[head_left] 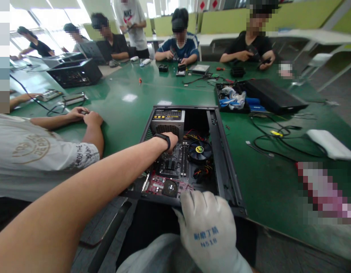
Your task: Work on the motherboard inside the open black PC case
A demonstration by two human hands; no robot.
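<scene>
An open black computer case [225, 151] lies flat on the green table [127, 113] in front of me. Inside are a grey power supply [167, 120], a motherboard [175, 163], a black cooler fan with a yellow hub [200, 150] and a red card [164, 186]. My bare left hand [171, 139], with a black band on the wrist, reaches down into the case beside the power supply. Its fingers are curled and hidden below the hand. My right hand [205, 223], in a white glove, grips the near edge of the case.
A seated person in a white T-shirt has both hands [85, 116] on the table at my left. Several people work along the far side. Another opened case [266, 96] lies at the right back, with black cables [273, 142] and a white cloth [330, 144] nearer. A black box [74, 72] stands far left.
</scene>
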